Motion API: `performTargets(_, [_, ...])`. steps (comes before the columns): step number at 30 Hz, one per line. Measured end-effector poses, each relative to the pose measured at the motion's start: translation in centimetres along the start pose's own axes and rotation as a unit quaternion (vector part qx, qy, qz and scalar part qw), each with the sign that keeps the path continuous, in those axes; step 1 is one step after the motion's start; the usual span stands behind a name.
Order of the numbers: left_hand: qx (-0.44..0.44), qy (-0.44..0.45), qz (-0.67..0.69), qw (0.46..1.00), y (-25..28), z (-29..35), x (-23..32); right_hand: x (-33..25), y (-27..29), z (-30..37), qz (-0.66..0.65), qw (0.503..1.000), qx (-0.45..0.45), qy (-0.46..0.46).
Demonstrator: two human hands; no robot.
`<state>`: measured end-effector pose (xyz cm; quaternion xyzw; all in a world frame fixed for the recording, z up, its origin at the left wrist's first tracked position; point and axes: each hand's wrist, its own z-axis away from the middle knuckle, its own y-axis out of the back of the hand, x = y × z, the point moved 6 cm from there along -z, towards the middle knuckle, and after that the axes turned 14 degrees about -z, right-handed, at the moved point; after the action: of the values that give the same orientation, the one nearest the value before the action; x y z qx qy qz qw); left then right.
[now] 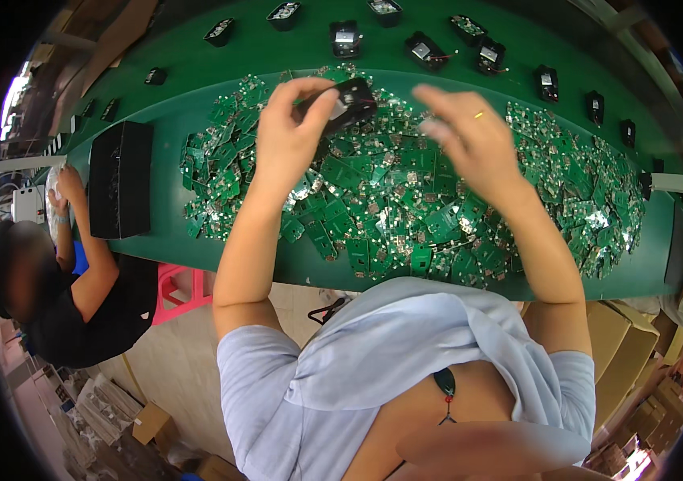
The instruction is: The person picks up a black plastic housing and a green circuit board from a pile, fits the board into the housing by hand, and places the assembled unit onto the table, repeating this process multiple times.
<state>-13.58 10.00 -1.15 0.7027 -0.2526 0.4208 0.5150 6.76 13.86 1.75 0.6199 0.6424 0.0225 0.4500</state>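
My left hand [289, 120] is closed round a small black plastic housing [349, 106], held tilted above the bench. Part of a pale component shows inside the housing, near my thumb. To its right, my right hand [477, 140] hovers apart from it, with a ring on one finger. The forefinger and thumb are spread and smeared by motion, and nothing can be made out between them. Beneath both hands lies a wide heap of green circuit boards [341, 220], many with small metal parts on them.
Beyond the heap, several black housings [346, 38] with parts inside stand spaced along a green belt [221, 60]. A black bin [121, 180] sits at the left on the green bench. Another person [77, 289] works at the far left, beside a pink stool [181, 290]. Cardboard boxes [618, 345] stand at lower right.
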Motion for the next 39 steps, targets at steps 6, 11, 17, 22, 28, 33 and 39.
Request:
performTargets(6, [-0.057, 0.107, 0.208, 0.971, -1.1, 2.9, -0.1, 6.0, 0.4, 2.5, 0.148, 0.974, -0.159, -0.06])
performTargets(11, [-0.119, 0.07, 0.194, 0.971, -3.9, 3.7, 0.6, 7.5, -0.6, 3.2, 0.123, 0.965, -0.226, -0.056])
performTargets(17, [-0.198, 0.032, 0.187, 0.962, -6.0, 5.2, 1.9, 6.0, 1.3, 3.0, 0.057, 0.96, -0.241, -0.13])
performTargets(22, [-0.289, 0.053, 0.237, 0.926, -7.8, 4.8, 2.2, 2.4, 4.6, 3.7, 0.032, 0.99, -0.131, -0.031])
performTargets(28, [-0.479, 0.068, 0.336, 0.808, -10.8, 6.6, 5.0, -0.7, 6.0, 5.0, -0.176, 0.981, -0.047, -0.073])
performTargets(33, [-0.469, 0.045, 0.35, 0.81, -11.9, 7.6, 6.2, -0.5, 5.7, 7.0, -0.282, 0.942, 0.047, -0.174])
performTargets(39, [-0.336, 0.022, 0.285, 0.897, -10.6, 7.2, 6.3, -0.2, 5.7, 9.0, -0.422, 0.807, 0.141, -0.387])
